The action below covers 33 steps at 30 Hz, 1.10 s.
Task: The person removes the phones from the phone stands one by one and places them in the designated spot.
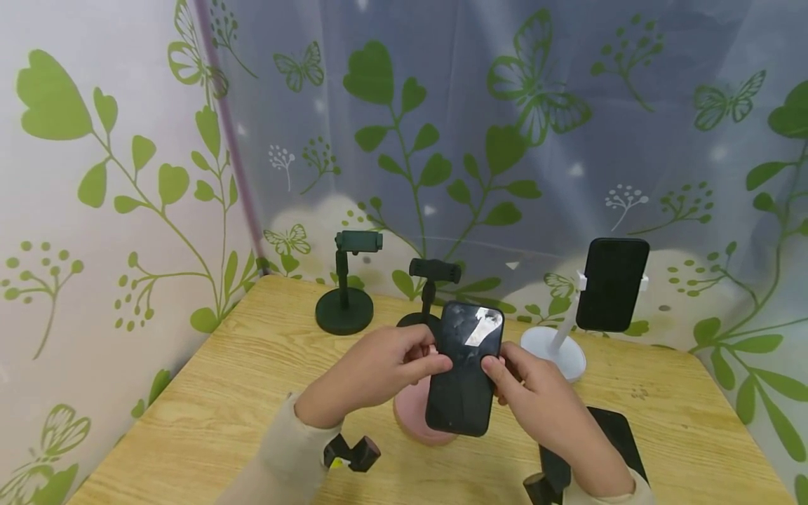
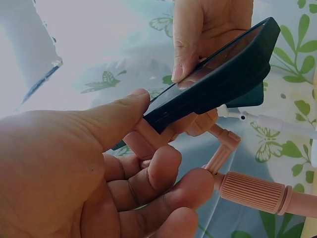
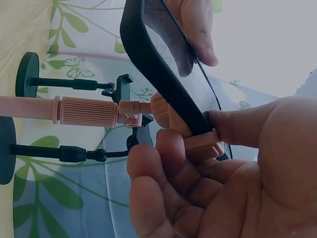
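A black smartphone (image 1: 466,393) stands upright in the clamp of a pink phone stand (image 1: 416,421), tilted back. In the left wrist view its dark case (image 2: 218,94) shows from the side, with the pink clamp (image 2: 146,136) hooked on its edge. My left hand (image 1: 381,368) pinches the phone's left edge and clamp, thumb on the screen, fingers behind. On the opposite edge, my right hand (image 1: 546,400) does the same, its thumb pressing the screen side while fingertips bear on the pink clamp jaw (image 3: 203,146). The stand's ribbed stem (image 3: 89,110) runs below; in the head view the phone hides it.
A dark green phone stand (image 1: 344,310) and a black one (image 1: 435,270) stand at the back. To the right, a white stand (image 1: 555,354) holds another phone (image 1: 612,284). A black tablet-like slab (image 1: 615,428) lies under my right forearm. Patterned curtains (image 1: 442,175) close off the table.
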Motion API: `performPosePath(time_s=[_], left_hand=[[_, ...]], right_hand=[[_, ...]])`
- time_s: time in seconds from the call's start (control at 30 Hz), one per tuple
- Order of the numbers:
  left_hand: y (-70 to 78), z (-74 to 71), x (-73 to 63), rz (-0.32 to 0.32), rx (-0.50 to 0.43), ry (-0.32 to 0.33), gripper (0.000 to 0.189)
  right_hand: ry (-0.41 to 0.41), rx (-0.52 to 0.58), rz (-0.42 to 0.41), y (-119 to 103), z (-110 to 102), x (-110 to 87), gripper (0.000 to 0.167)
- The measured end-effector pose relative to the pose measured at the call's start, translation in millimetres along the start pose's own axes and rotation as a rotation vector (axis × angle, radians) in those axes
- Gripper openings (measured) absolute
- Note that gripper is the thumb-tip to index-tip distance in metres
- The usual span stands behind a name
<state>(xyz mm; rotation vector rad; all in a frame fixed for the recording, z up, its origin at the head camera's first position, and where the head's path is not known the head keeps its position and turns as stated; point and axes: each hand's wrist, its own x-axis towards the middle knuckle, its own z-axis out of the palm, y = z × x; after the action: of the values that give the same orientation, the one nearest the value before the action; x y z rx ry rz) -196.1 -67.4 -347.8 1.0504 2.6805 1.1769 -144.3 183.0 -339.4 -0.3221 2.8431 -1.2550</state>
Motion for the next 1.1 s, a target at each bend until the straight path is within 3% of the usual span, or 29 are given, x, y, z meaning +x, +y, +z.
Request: performPosePath(time_s=[0.63, 1.1], left_hand=[[0.0, -0.9, -0.5, -0.015, -0.026, -0.020, 0.028], [0.4, -0.1, 0.3, -0.022, 0.017, 0.003, 0.028]], right_hand=[[-0.008, -0.011, 0.019, 0.8, 1.2, 0.0, 0.037], [-0.022, 0.008, -0.003, 3.1, 1.5, 0.9, 0.036]])
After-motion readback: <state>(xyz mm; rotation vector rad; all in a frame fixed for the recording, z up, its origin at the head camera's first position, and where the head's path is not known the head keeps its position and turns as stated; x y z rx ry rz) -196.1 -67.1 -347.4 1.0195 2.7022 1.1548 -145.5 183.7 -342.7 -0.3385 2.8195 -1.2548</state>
